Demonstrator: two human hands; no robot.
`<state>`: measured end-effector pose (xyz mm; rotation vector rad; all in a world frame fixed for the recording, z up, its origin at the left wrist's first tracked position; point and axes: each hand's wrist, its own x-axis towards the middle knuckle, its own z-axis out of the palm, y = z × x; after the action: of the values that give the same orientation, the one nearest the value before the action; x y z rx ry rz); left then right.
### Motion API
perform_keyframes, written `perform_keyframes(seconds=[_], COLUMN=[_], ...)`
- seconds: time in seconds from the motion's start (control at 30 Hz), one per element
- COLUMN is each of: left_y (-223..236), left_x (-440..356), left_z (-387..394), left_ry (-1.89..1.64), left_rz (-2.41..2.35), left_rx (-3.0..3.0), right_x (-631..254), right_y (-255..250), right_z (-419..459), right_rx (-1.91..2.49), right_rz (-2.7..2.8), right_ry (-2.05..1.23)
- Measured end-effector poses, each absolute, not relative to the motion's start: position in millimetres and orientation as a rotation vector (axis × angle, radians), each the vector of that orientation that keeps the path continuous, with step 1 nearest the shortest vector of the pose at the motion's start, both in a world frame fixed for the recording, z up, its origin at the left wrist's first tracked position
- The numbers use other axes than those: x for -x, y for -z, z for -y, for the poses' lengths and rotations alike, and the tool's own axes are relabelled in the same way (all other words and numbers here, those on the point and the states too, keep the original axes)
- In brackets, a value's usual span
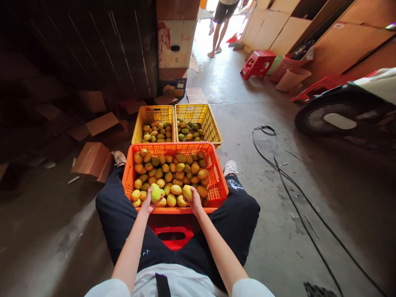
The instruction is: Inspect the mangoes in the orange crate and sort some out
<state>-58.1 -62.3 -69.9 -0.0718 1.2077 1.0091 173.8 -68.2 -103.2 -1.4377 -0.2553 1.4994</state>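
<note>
My left hand is closed around a greenish-yellow lemon, held above the near left part of an orange plastic crate. In my right hand is a yellower lemon, gripped from its right side over the same crate. Many yellow to orange-brown lemons lie in the orange crate, which sits between my knees. Directly behind it stand two yellow crates, a left one and a right one. Both contain several lemons, and greener ones show in the right crate.
Cardboard boxes lie on the left floor. A black cable runs across the floor at right, near a motorbike wheel. Farther back are a red stool, a pink basket and a person's legs in the doorway.
</note>
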Motion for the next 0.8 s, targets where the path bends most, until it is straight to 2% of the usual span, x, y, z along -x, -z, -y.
perform_keyframes(seconds=[0.4,0.8], left_y=[63,72], left_x=[56,58], left_z=[60,69], left_ry=[-0.975,-0.964], left_rz=[-1.145,-1.155], left_rx=[0.085,-0.013], right_x=[-175,-170], right_y=[97,99], right_z=[69,72], right_rx=[1.33,1.414], right_rz=[0.329,0.452], right_ry=[-1.607,-1.56])
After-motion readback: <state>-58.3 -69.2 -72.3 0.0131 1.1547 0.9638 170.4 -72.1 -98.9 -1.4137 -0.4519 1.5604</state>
